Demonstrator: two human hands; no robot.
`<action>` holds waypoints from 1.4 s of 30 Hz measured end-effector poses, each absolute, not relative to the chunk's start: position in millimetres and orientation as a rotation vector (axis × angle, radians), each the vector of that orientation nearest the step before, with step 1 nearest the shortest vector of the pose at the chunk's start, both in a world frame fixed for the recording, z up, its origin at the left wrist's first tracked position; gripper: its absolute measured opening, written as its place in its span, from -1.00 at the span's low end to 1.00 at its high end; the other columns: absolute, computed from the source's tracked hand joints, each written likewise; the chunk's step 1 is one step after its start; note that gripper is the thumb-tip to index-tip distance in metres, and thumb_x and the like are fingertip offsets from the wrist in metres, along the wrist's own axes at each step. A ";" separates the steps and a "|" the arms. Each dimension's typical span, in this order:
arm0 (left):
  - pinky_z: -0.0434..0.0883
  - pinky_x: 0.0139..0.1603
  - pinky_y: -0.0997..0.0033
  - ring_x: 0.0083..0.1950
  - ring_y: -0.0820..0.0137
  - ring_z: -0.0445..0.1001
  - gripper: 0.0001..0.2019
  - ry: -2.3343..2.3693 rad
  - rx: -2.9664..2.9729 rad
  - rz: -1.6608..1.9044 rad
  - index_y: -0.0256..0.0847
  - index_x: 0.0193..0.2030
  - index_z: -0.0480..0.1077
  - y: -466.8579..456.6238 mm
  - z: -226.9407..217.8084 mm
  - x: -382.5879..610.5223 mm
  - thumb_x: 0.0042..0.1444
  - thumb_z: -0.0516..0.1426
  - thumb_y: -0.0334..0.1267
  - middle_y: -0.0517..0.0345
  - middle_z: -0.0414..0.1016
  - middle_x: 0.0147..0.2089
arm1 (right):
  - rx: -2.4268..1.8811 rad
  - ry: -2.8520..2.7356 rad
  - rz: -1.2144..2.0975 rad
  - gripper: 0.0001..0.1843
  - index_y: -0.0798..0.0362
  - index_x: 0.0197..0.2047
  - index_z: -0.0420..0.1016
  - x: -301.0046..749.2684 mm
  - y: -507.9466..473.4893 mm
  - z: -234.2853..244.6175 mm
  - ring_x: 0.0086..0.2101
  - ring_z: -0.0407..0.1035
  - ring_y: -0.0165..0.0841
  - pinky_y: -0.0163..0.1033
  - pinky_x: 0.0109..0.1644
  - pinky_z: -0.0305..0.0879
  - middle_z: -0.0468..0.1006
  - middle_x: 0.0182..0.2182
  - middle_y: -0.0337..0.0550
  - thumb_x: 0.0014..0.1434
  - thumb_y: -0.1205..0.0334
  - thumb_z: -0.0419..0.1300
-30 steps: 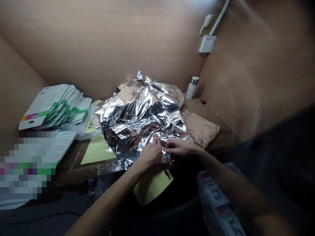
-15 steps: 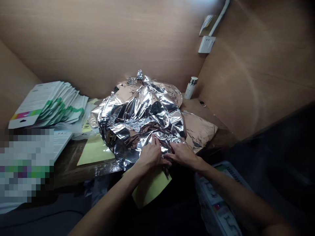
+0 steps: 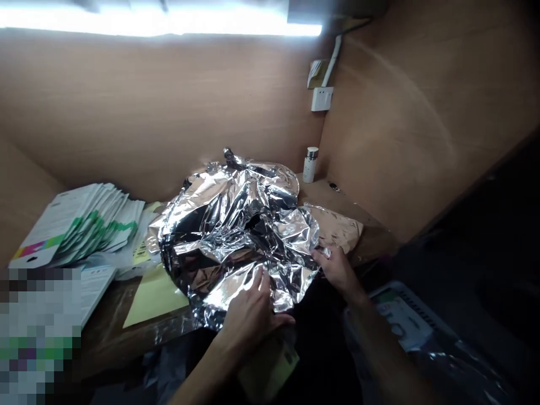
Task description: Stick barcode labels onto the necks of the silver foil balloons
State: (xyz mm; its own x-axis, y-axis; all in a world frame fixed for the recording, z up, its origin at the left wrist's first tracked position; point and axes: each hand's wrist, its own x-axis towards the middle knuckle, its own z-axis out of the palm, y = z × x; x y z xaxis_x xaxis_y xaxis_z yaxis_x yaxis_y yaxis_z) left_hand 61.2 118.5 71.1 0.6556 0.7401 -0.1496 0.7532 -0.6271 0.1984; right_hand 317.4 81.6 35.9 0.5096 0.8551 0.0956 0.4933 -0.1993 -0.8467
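A big crumpled silver foil sheet lies heaped in the middle of the wooden desk. My left hand rests on the sheet's near edge, fingers curled over the foil and pressing it down. My right hand pinches the sheet's right edge and holds it out to the side. A yellow card pokes out below my left hand, over the desk's front edge.
A fanned stack of white and green cards sits at the left. A yellow sheet lies under the foil. A small white bottle stands in the back corner below a wall socket. Wooden walls enclose the desk. A plastic crate is at lower right.
My right hand has moved right, away from my left, drawing the foil's edge out. The camera has tilted up, showing a bright light strip at the top.
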 end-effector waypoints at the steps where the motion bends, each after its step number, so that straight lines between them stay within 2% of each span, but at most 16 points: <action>1: 0.51 -0.16 0.14 -0.01 -0.09 0.62 -0.18 1.159 2.637 -0.042 -0.18 0.28 0.38 113.1 78.7 63.2 0.02 0.31 0.33 -0.28 0.43 0.32 | -1.786 -1.093 0.498 -0.59 0.10 -0.35 0.49 314.5 77.7 37.1 -0.40 0.39 -0.28 -0.26 -0.32 0.26 0.51 -0.47 -0.16 0.27 -0.10 0.14; 3: 0.45 -0.29 0.25 -0.18 0.06 0.64 -0.54 1.083 2.648 0.016 -0.12 -0.04 0.52 103.7 93.7 70.7 0.24 0.18 0.24 -0.04 0.66 -0.06 | -1.673 -1.029 0.479 -0.58 0.10 -0.38 0.47 304.7 70.5 40.4 -0.44 0.32 -0.34 -0.29 -0.34 0.23 0.46 -0.51 -0.20 0.26 -0.11 0.19; 5: 0.36 -0.39 0.34 -0.34 0.18 0.60 -0.60 1.042 2.674 0.061 -0.13 -0.23 0.51 96.8 105.1 82.0 0.35 0.09 0.16 0.08 0.63 -0.30 | -1.607 -0.968 0.477 -0.56 0.08 -0.43 0.42 292.9 66.4 43.8 -0.50 0.24 -0.39 -0.31 -0.39 0.18 0.40 -0.56 -0.25 0.25 -0.13 0.22; 10: 0.19 -0.50 0.42 -0.42 0.25 0.56 -0.93 0.867 2.794 0.031 -0.14 -0.25 0.53 86.0 109.6 102.0 0.26 0.25 -0.23 0.11 0.62 -0.32 | -1.438 -0.714 0.564 -0.52 0.07 -0.41 0.42 284.7 64.7 51.6 -0.53 0.28 -0.37 -0.28 -0.43 0.24 0.44 -0.55 -0.22 0.20 -0.20 0.30; 13: 0.28 -0.45 0.42 -0.42 0.29 0.57 -0.85 0.856 2.671 0.227 -0.14 -0.28 0.53 84.8 107.1 90.7 0.29 0.15 -0.37 0.11 0.62 -0.38 | -1.222 -0.672 0.676 -0.45 0.07 -0.03 0.49 290.5 47.6 57.9 -0.41 0.43 -0.27 -0.21 -0.31 0.39 0.60 -0.31 -0.07 0.23 -0.26 0.25; 15: 0.36 -0.36 0.43 -0.39 0.34 0.58 -0.82 0.987 2.469 0.572 -0.12 -0.24 0.54 86.5 107.5 78.0 0.35 0.12 -0.32 0.14 0.64 -0.35 | -1.148 -0.838 0.740 -0.22 0.03 0.28 0.34 286.2 26.0 61.6 -0.17 0.51 -0.16 -0.12 -0.08 0.46 0.60 -0.06 0.04 0.19 -0.31 0.27; 17: 0.39 -0.33 0.43 -0.40 0.37 0.57 -0.83 1.119 2.277 0.859 -0.11 -0.24 0.55 87.9 107.5 69.0 0.36 0.14 -0.26 0.18 0.64 -0.36 | -1.145 -1.110 0.881 0.02 0.02 0.42 0.20 271.6 3.4 64.0 0.02 0.47 -0.07 -0.09 0.10 0.42 0.55 0.08 0.08 0.05 -0.29 0.40; 19: 0.38 -0.36 0.43 -0.44 0.39 0.54 -0.83 1.162 2.174 0.983 -0.13 -0.30 0.55 87.8 104.9 67.4 0.32 0.18 -0.24 0.20 0.62 -0.41 | -1.144 -1.326 1.097 -0.12 0.04 0.36 0.31 253.0 -12.0 66.1 -0.03 0.51 -0.11 -0.17 0.02 0.44 0.60 0.00 0.02 0.10 -0.19 0.41; 22: 0.41 -0.37 0.44 -0.43 0.38 0.54 -0.82 1.082 2.041 0.963 -0.15 -0.33 0.55 89.8 99.9 72.8 0.30 0.19 -0.22 0.18 0.61 -0.42 | -1.203 -1.460 1.161 -0.66 0.09 -0.06 0.57 245.3 -14.5 74.4 -0.30 0.50 -0.31 -0.31 -0.22 0.38 0.63 -0.29 -0.12 0.37 0.00 0.16; 24: 0.45 -0.38 0.42 -0.40 0.34 0.57 -0.86 0.989 1.897 0.911 -0.16 -0.23 0.57 99.3 104.1 73.8 0.27 0.22 -0.18 0.15 0.63 -0.39 | -1.304 -1.508 1.084 -0.67 0.10 -0.26 0.57 267.7 -7.5 86.6 -0.38 0.43 -0.36 -0.34 -0.30 0.32 0.58 -0.40 -0.17 0.39 0.05 0.14; 28: 0.45 -0.45 0.45 -0.47 0.38 0.51 -0.79 0.959 1.768 1.050 -0.18 -0.12 0.60 141.5 143.2 67.6 0.12 0.33 -0.19 0.18 0.59 -0.45 | -1.450 -1.321 0.953 -0.67 0.10 -0.30 0.58 349.7 7.5 123.9 -0.55 0.32 -0.40 -0.35 -0.47 0.23 0.47 -0.56 -0.22 0.26 -0.03 0.28; 31: 0.39 -0.56 0.50 -0.56 0.44 0.43 -0.82 0.935 1.711 1.253 -0.23 -0.19 0.60 169.7 173.0 77.8 0.07 0.35 -0.25 0.22 0.53 -0.52 | -1.381 -1.273 0.880 -0.40 0.09 0.04 0.59 368.4 14.2 142.6 -0.32 0.52 -0.18 -0.20 -0.31 0.44 0.63 -0.28 0.00 0.09 -0.18 0.39; 34: 0.35 -0.62 0.54 -0.62 0.46 0.41 -0.86 0.909 1.586 1.416 -0.25 -0.22 0.57 179.7 170.6 107.0 0.07 0.33 -0.29 0.26 0.49 -0.57 | -1.314 -1.620 0.927 0.24 0.00 0.49 0.15 311.5 20.1 122.7 0.14 0.42 0.07 0.05 0.08 0.47 0.43 0.24 0.19 -0.15 -0.21 0.53; 35: 0.36 -0.62 0.54 -0.61 0.46 0.43 -0.84 0.908 1.556 1.441 -0.26 -0.20 0.57 182.0 162.8 116.7 0.08 0.32 -0.28 0.26 0.49 -0.57 | -1.339 -1.724 0.878 0.32 0.00 0.54 0.02 282.7 24.2 104.9 0.21 0.36 0.07 0.07 0.16 0.42 0.35 0.32 0.18 -0.15 -0.19 0.54; 38: 0.38 -0.58 0.54 -0.58 0.47 0.44 -0.79 0.933 1.450 1.515 -0.28 -0.15 0.54 201.6 134.3 128.7 0.08 0.32 -0.26 0.29 0.47 -0.54 | -1.513 -1.854 0.423 0.24 0.10 0.57 -0.12 208.0 42.2 31.5 0.31 0.22 0.12 0.16 0.27 0.30 0.24 0.38 0.27 0.04 -0.09 0.45; 42: 0.39 -0.52 0.56 -0.56 0.55 0.38 -0.86 1.052 1.247 1.618 -0.30 -0.13 0.45 266.0 125.6 92.1 0.26 0.21 -0.26 0.32 0.42 -0.47 | -1.511 -2.079 -0.040 -0.26 -0.03 0.50 0.14 187.7 51.4 -37.8 0.41 0.03 0.04 0.16 0.40 0.03 0.13 0.45 0.11 0.30 0.20 0.21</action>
